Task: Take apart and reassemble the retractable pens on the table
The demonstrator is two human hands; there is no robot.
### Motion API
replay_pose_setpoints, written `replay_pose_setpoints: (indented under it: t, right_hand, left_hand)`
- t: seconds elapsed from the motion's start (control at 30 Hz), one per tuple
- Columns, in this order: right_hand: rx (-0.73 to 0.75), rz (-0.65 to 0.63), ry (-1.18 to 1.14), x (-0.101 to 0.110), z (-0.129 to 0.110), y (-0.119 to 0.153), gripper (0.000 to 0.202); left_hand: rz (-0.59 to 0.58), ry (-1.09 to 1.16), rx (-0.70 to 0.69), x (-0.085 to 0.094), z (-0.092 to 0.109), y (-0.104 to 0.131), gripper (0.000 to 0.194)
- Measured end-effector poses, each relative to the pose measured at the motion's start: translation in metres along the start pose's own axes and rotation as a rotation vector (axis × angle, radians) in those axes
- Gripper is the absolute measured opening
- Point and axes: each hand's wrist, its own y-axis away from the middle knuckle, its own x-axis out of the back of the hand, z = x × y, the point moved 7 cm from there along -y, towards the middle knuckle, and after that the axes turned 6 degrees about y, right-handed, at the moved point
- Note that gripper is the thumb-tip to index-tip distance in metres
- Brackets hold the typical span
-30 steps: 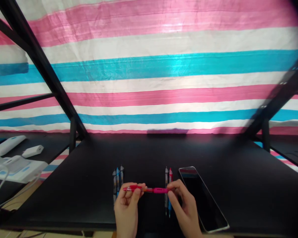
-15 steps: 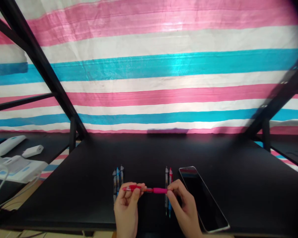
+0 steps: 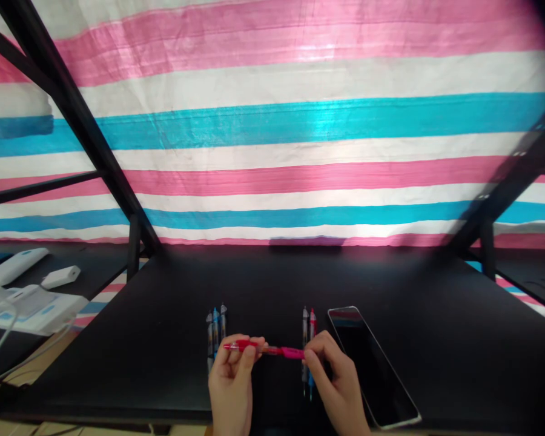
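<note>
A red pen [image 3: 272, 350] with a pink grip spans the gap between my hands, lying almost level above the black table. My left hand [image 3: 232, 375] is closed on its red end, thumb on top. At the other end, my right hand [image 3: 333, 375] pinches the tip of the pink grip between thumb and fingers. Several pens [image 3: 216, 324] lie side by side just behind my left hand, partly covered by it. Two more pens, one clear and dark [image 3: 304, 327] and one with a red top and blue lower end [image 3: 312, 321], lie beneath and beside my right hand.
Right of my right hand, a dark smartphone [image 3: 372, 366] lies on the black table [image 3: 263, 278]. White chargers [image 3: 60, 277], a white box [image 3: 49, 312] and cables sit on another surface at the left. Black metal bars [image 3: 86, 139] and a striped sheet [image 3: 300, 121] stand behind.
The pink grip has turned, and its right end dips slightly lower. My right hand has shifted a touch to the left; my left hand stays put.
</note>
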Motion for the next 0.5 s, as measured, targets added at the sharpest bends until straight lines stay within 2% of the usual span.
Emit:
replay_pose_setpoints:
  t: [0.1,0.3,0.5]
  right_hand:
    - [-0.011,0.027,-0.081,0.001,0.001,0.001,0.023]
    - [-0.133,0.087,-0.295,0.008,0.014,0.004,0.014]
    - [-0.130,0.180,-0.545,0.012,0.028,0.007,0.010]
  left_hand:
    - [0.006,0.003,-0.009,0.000,0.001,0.000,0.042]
    - [0.011,0.008,-0.053,-0.001,0.004,0.002,0.040]
    - [0.032,0.021,-0.095,0.002,0.005,0.000,0.039]
